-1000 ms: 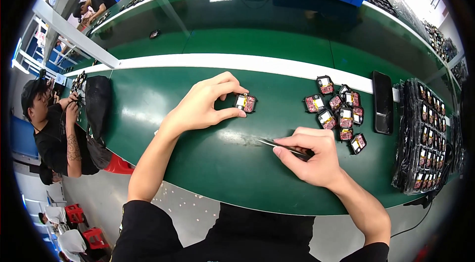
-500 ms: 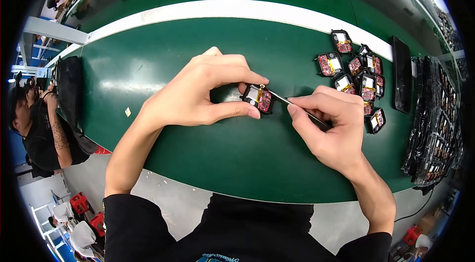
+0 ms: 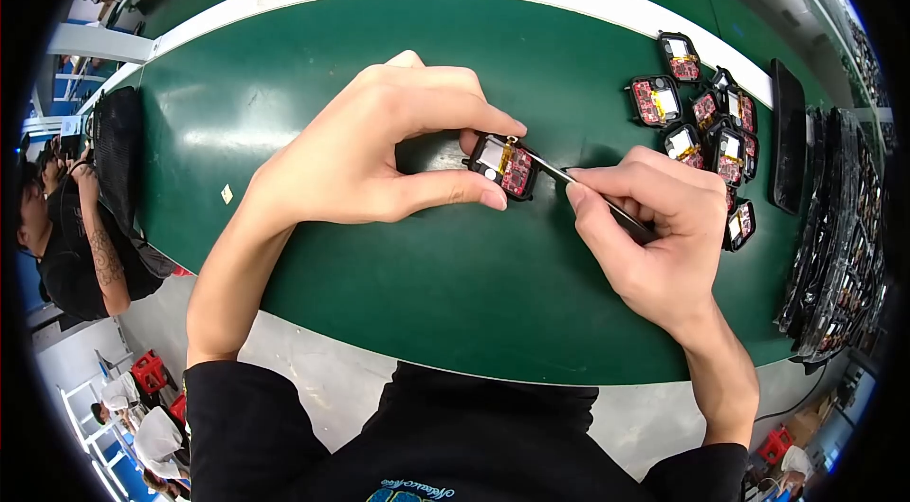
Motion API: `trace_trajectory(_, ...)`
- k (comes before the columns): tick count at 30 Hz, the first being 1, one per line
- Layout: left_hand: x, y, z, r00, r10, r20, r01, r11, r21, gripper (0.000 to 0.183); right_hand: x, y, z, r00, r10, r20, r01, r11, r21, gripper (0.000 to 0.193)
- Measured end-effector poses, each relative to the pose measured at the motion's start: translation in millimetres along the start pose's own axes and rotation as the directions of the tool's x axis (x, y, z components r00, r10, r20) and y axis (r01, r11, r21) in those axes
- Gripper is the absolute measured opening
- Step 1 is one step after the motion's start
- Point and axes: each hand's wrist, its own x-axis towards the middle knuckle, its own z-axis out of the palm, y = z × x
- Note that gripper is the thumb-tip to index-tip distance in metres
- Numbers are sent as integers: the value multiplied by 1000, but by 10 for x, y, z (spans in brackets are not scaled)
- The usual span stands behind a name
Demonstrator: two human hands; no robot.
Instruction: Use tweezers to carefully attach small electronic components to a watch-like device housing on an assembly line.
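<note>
Between its thumb and fingers, my left hand grips a small black watch-like case by its edges. Inside the case show a red circuit board, a white rectangular part and a yellow strip; a small round metal part sits at its far edge. My right hand is closed round a slim dark tool like tweezers, held like a pen. The tool's thin tip reaches the far right edge of the case, by the round part; whether it touches cannot be told. Both hands are over the green table.
Several similar open cases lie in a loose group at the right. Beyond them are a black tray and a tall stack of filled plastic trays. A pale scrap lies at left. Another person sits beyond the table's left end.
The view has shifted slightly, so the table and the cases on it appear displaced. Both hands keep their grips, and the tool's tip stays at the case's far right edge.
</note>
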Motion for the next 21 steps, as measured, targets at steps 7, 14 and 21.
trace_trajectory(7,6,-4,-23,1000,-16,8,16,1000,10,53,-2,-30,26,998,43,-43,-42,999,32,4)
trace_trajectory(14,0,28,8,998,-64,-14,64,997,-35,58,-6,-17,-15,999,35,-19,-34,998,57,8)
trace_trajectory(21,27,41,11,994,-107,-15,106,992,-62,55,-2,-11,45,1000,-5,-26,6,1000,23,11)
